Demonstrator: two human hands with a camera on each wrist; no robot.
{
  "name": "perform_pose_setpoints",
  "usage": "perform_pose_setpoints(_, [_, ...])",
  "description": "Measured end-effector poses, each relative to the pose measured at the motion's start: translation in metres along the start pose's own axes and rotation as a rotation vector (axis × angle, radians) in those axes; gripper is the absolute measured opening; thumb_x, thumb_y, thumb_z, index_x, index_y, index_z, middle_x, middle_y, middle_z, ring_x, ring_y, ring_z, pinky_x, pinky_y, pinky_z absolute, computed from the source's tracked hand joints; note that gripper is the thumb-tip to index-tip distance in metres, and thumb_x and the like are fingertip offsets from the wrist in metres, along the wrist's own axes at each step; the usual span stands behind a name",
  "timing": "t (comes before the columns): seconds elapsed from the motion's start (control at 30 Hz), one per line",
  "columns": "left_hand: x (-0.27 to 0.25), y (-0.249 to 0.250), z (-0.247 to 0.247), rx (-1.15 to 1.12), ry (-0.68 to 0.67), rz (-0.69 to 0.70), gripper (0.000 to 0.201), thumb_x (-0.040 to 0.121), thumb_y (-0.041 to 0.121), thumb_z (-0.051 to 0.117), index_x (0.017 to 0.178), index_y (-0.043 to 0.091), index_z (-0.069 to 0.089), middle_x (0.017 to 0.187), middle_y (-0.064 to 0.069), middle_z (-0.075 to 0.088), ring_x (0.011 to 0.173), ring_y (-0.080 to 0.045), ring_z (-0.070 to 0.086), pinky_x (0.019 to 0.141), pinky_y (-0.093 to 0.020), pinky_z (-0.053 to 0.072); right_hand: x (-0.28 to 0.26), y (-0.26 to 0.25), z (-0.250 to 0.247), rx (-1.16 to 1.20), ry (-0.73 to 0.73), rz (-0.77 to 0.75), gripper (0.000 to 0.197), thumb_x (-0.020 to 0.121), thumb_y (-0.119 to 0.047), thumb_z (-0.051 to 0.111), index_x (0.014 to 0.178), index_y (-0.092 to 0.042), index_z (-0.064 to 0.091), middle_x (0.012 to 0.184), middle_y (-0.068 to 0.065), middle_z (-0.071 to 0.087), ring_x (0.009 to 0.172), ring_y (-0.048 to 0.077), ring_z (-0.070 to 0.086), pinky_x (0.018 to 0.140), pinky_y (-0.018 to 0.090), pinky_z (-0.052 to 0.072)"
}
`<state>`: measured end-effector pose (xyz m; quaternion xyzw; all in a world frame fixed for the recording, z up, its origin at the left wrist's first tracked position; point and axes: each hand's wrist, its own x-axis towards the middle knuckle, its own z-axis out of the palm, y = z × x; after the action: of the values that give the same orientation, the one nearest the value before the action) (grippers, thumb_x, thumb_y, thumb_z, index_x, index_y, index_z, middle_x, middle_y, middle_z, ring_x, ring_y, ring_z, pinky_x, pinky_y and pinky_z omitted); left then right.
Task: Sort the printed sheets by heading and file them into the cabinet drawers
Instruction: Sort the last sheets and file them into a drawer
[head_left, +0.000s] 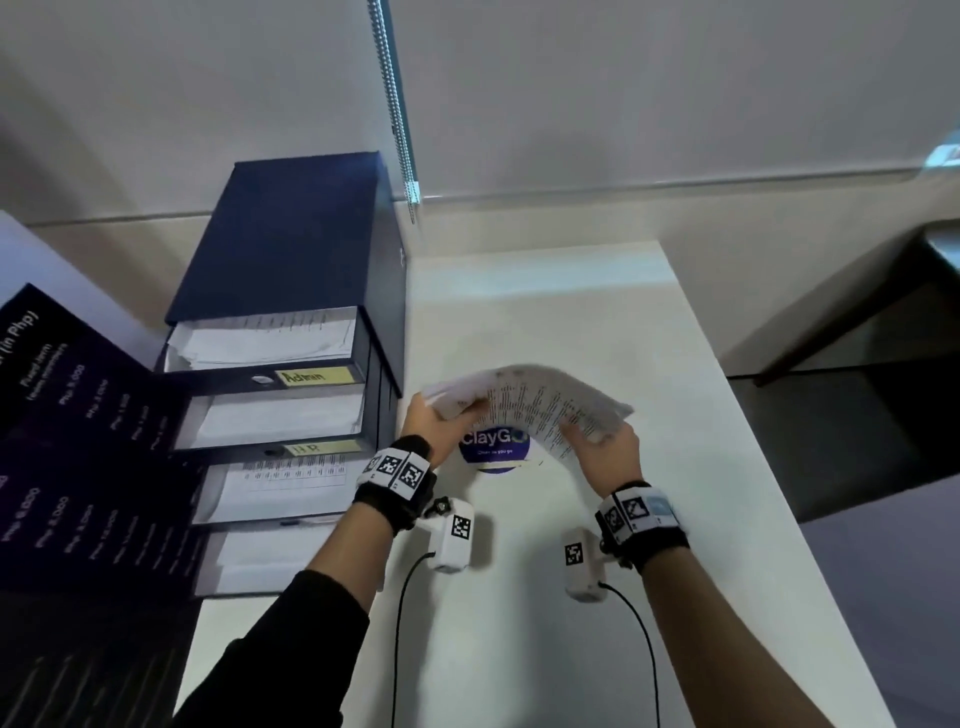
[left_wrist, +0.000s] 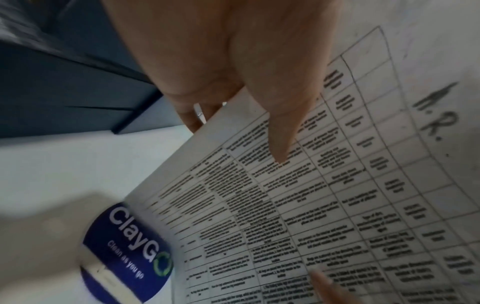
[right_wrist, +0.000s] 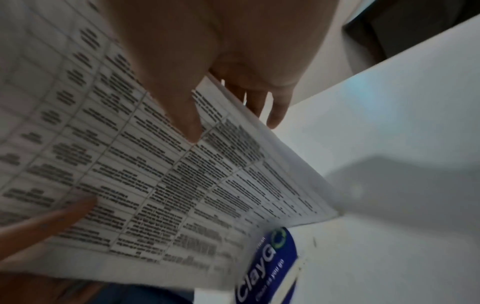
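Both hands hold a stack of printed sheets (head_left: 530, 402) above the white table, bowed upward in the middle. My left hand (head_left: 434, 418) grips its left end, thumb on top (left_wrist: 280, 131), fingers underneath. My right hand (head_left: 602, 447) grips the right end the same way, thumb (right_wrist: 182, 115) on the print. The top sheet (left_wrist: 311, 195) is a printed table with a handwritten heading that looks like "H.R." (left_wrist: 436, 115). The dark blue drawer cabinet (head_left: 291, 332) stands to the left with several drawers pulled out, papers inside; yellow labels read "Admin" (head_left: 314, 376) and "HR" (head_left: 322, 448).
A round blue "ClayGo" sticker (head_left: 493, 452) lies on the white table (head_left: 571, 597) under the sheets. A dark printed price board (head_left: 67, 441) leans at the far left. The table's right edge drops to a dark floor; a metal blind chain (head_left: 397, 104) hangs behind.
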<state>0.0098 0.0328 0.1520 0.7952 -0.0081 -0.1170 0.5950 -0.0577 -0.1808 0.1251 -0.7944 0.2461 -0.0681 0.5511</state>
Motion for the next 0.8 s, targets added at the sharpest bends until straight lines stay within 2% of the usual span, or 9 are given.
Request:
perform_pose_setpoints(0.1, [-0.003, 0.017, -0.014, -0.018, 0.001, 0.028, 0.035, 0.082, 0.03, 0.077, 0.111, 0.012, 0.071, 0.101, 0.005, 0.074, 0.098, -0.013, 0.07, 0.083, -0.029, 0.057, -0.007, -0.023, -0.007, 0.027, -0.048, -0.077, 0.024, 0.088, -0.026, 0.069, 0.108, -0.013, 0.069, 0.1, -0.001, 0.07, 0.096, 0.019, 0.069, 0.085, 0.036, 0.057])
perform_pose_setpoints(0.23, [-0.016, 0.053, -0.052, -0.013, 0.031, 0.122, 0.036, 0.084, 0.036, 0.073, 0.115, 0.023, 0.062, 0.109, 0.01, 0.07, 0.1, -0.001, 0.066, 0.085, -0.022, 0.054, -0.022, -0.068, -0.009, 0.122, -0.126, -0.193, 0.028, 0.091, -0.031, 0.065, 0.114, -0.015, 0.067, 0.105, -0.005, 0.071, 0.098, 0.012, 0.068, 0.086, 0.035, 0.056])
perform_pose_setpoints(0.33, [-0.029, 0.067, -0.092, -0.007, 0.006, 0.155, 0.044, 0.084, 0.04, 0.072, 0.123, 0.027, 0.055, 0.114, 0.01, 0.068, 0.103, -0.002, 0.066, 0.083, -0.023, 0.055, -0.034, -0.101, 0.008, 0.221, -0.143, -0.244, 0.03, 0.092, -0.036, 0.063, 0.117, -0.018, 0.066, 0.108, -0.006, 0.071, 0.103, 0.011, 0.067, 0.089, 0.034, 0.054])
perform_pose_setpoints(0.4, [-0.039, 0.058, -0.122, -0.007, -0.043, 0.091, 0.054, 0.082, 0.042, 0.072, 0.129, 0.025, 0.052, 0.12, 0.008, 0.067, 0.107, -0.005, 0.065, 0.088, -0.029, 0.055, -0.042, -0.116, 0.027, 0.249, -0.162, -0.239, 0.039, 0.091, -0.045, 0.061, 0.12, -0.019, 0.063, 0.114, -0.004, 0.07, 0.108, 0.014, 0.066, 0.095, 0.038, 0.051])
perform_pose_setpoints(0.5, [-0.063, 0.028, -0.164, 0.074, -0.096, -0.029, 0.06, 0.082, 0.041, 0.073, 0.134, 0.023, 0.05, 0.126, 0.006, 0.065, 0.112, -0.01, 0.064, 0.098, -0.043, 0.052, -0.059, -0.125, 0.063, 0.231, -0.269, -0.184, 0.042, 0.095, -0.038, 0.058, 0.132, -0.019, 0.055, 0.125, -0.005, 0.064, 0.115, 0.013, 0.06, 0.101, 0.036, 0.046])
perform_pose_setpoints(0.53, [-0.072, 0.017, -0.177, 0.102, -0.083, -0.053, 0.059, 0.082, 0.039, 0.073, 0.133, 0.022, 0.05, 0.126, 0.006, 0.065, 0.112, -0.011, 0.064, 0.098, -0.043, 0.052, -0.065, -0.123, 0.077, 0.225, -0.328, -0.158, 0.04, 0.097, -0.031, 0.057, 0.135, -0.019, 0.052, 0.127, -0.005, 0.063, 0.116, 0.013, 0.06, 0.102, 0.036, 0.045])
perform_pose_setpoints(0.63, [-0.101, -0.008, -0.215, 0.143, -0.048, -0.165, 0.053, 0.082, 0.033, 0.076, 0.125, 0.019, 0.05, 0.12, 0.007, 0.066, 0.105, -0.016, 0.066, 0.085, -0.03, 0.056, -0.094, -0.116, 0.114, 0.259, -0.534, 0.012, 0.041, 0.095, -0.013, 0.058, 0.135, -0.018, 0.049, 0.123, -0.005, 0.064, 0.107, 0.009, 0.062, 0.101, 0.034, 0.045])
perform_pose_setpoints(0.7, [-0.126, -0.028, -0.244, 0.137, -0.04, -0.246, 0.06, 0.079, 0.032, 0.078, 0.13, 0.016, 0.051, 0.119, 0.004, 0.067, 0.107, -0.016, 0.066, 0.094, -0.038, 0.054, -0.118, -0.107, 0.139, 0.237, -0.694, 0.121, 0.041, 0.094, -0.008, 0.059, 0.131, -0.019, 0.048, 0.118, -0.005, 0.065, 0.101, 0.007, 0.063, 0.101, 0.032, 0.044])
perform_pose_setpoints(0.8, [-0.158, -0.052, -0.277, 0.106, -0.039, -0.33, 0.066, 0.074, 0.041, 0.081, 0.129, 0.017, 0.054, 0.121, 0.004, 0.067, 0.105, -0.013, 0.067, 0.1, -0.04, 0.051, -0.143, -0.093, 0.173, 0.222, -0.881, 0.228, 0.045, 0.092, -0.007, 0.06, 0.136, -0.015, 0.051, 0.126, 0.004, 0.066, 0.111, 0.021, 0.065, 0.099, 0.045, 0.05])
